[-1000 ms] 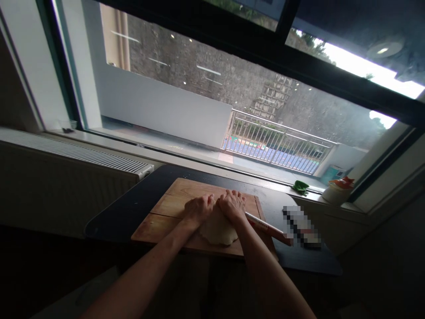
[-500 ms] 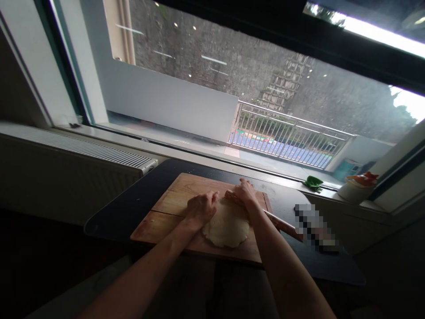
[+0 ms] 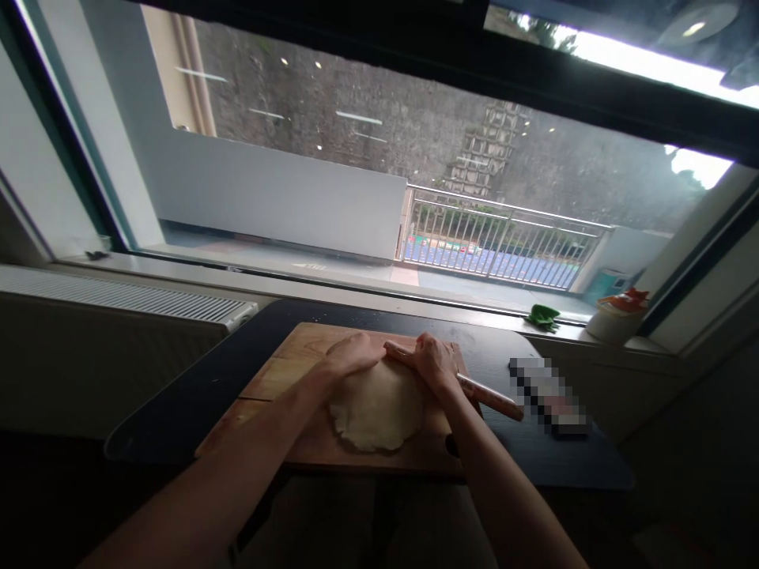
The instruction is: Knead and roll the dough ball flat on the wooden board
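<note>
A flat, pale round of dough (image 3: 376,411) lies on a wooden cutting board (image 3: 266,379). My left hand (image 3: 354,353) rests on the dough's far left edge, with its fingers stretched out together toward the right; their undersides are hidden. At the dough's far right edge, my right hand (image 3: 436,359) is closed round a wooden rolling pin (image 3: 489,395). One end of the pin shows between the two hands, and the other sticks out past the board's right side.
The board lies on a dark table (image 3: 183,395) under a large window. Right of the pin is a blurred-out, pixelated object (image 3: 551,395). On the sill stand a green leaf-shaped item (image 3: 542,316) and a white pot (image 3: 617,322) with an orange top. A radiator (image 3: 130,296) runs along the left.
The view has shifted, so board and dough appear further left. My left hand's fingers have gone from curled to straighter. My right hand still grips the rolling pin.
</note>
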A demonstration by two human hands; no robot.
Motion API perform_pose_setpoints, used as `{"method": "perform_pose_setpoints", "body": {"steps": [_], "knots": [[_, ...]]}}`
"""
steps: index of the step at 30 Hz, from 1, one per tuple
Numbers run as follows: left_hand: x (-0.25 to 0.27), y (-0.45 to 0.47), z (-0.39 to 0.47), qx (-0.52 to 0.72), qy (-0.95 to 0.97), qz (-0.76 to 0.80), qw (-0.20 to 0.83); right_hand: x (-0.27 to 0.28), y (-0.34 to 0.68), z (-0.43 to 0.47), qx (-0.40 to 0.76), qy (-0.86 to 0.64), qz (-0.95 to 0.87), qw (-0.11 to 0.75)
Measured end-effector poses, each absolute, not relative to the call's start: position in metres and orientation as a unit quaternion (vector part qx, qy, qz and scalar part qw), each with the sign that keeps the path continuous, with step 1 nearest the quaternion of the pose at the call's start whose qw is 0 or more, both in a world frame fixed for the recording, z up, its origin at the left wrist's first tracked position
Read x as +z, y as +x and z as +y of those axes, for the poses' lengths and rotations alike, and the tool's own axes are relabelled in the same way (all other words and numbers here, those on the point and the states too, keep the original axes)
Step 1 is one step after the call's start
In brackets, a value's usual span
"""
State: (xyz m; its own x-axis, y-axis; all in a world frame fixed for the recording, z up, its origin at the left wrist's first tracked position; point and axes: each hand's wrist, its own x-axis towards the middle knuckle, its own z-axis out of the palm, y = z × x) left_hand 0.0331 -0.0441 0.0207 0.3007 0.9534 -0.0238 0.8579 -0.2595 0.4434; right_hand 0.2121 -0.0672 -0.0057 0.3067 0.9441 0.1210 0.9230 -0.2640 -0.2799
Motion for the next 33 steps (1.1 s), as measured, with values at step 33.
{"method": "perform_pose_setpoints", "body": {"steps": [33], "knots": [[-0.016, 0.029, -0.046, 0.166, 0.746, 0.641, 0.068, -0.009, 0.208, -0.063, 0.016, -0.790, -0.588, 0.176]]}}
